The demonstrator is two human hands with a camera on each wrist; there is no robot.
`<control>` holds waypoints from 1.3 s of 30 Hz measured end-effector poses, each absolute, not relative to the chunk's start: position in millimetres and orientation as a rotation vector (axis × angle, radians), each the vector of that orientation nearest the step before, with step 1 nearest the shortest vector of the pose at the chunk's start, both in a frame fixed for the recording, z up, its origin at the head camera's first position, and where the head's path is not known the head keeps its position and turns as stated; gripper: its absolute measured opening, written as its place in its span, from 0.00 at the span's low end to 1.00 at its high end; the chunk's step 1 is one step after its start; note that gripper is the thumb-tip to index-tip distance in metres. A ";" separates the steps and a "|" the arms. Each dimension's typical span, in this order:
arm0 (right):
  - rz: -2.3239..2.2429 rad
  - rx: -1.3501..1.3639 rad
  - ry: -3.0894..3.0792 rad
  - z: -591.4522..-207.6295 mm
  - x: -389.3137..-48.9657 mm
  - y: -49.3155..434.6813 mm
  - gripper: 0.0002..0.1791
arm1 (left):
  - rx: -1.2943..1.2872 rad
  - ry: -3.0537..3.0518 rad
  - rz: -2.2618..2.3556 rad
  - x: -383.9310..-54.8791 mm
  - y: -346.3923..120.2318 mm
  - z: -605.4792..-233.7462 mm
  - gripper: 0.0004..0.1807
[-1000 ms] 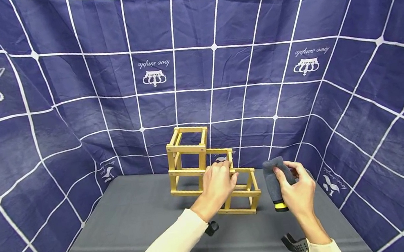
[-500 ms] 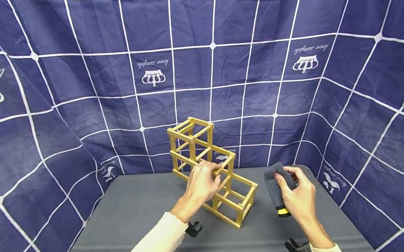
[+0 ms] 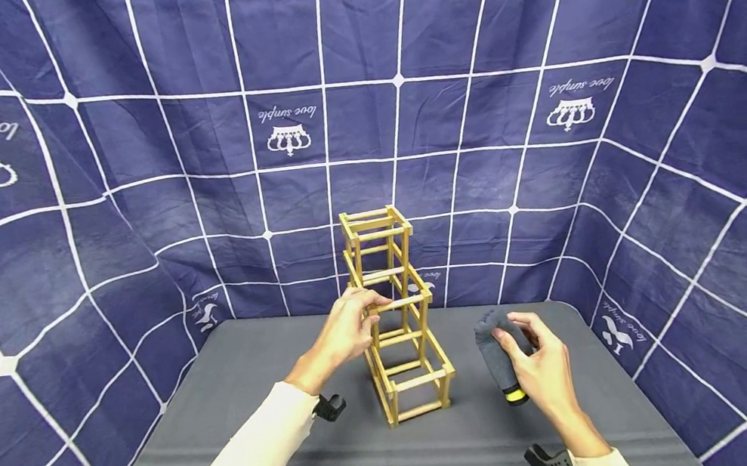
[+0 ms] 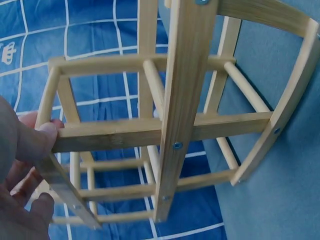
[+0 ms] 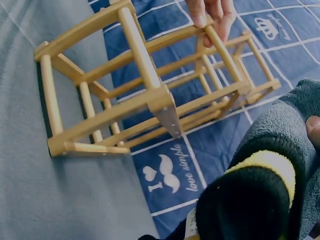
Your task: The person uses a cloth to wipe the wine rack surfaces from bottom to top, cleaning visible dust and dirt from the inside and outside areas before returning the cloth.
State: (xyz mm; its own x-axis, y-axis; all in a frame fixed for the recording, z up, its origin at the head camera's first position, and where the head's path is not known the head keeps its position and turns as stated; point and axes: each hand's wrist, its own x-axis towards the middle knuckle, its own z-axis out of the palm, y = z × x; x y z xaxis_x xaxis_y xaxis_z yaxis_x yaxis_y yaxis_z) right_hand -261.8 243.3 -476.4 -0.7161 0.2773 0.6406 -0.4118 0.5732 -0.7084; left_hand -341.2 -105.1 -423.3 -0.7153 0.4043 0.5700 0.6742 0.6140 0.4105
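Observation:
A stepped wooden rack (image 3: pixel 419 381) made of slats and rods, with three levels, stands on the grey tabletop in the head view, its low end toward me. My left hand (image 3: pixel 342 327) pinches a top corner of its middle level; in the left wrist view the thumb (image 4: pixel 47 134) lies on a slat (image 4: pixel 107 135). To the right of the rack, my right hand (image 3: pixel 545 367) holds a grey fuzzy cloth (image 3: pixel 496 357) between thumb and fingers, raised above the table. Its lower end has a black and yellow band, seen close in the right wrist view (image 5: pixel 272 162).
A blue curtain (image 3: pixel 362 128) with a white grid rises behind and on both sides of the table. Grey tabletop (image 3: pixel 227 400) extends left of the rack and in front of it. Black camera mounts (image 3: pixel 548 461) are worn at both wrists.
The rack has turned on the table, its low end swinging from the right toward me. My left hand moved left with its corner. The right hand shifted slightly left and down, still holding the cloth.

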 end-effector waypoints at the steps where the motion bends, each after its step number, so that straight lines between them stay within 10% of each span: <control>1: 1.205 0.118 -2.064 -478.0 -261.9 242.9 0.17 | -0.876 -2.398 -0.872 -343.4 -106.3 -424.1 0.21; 39: 0.875 0.911 -2.071 -517.2 -250.9 174.8 0.29 | -1.216 -2.363 -0.887 -308.0 -139.6 -493.8 0.04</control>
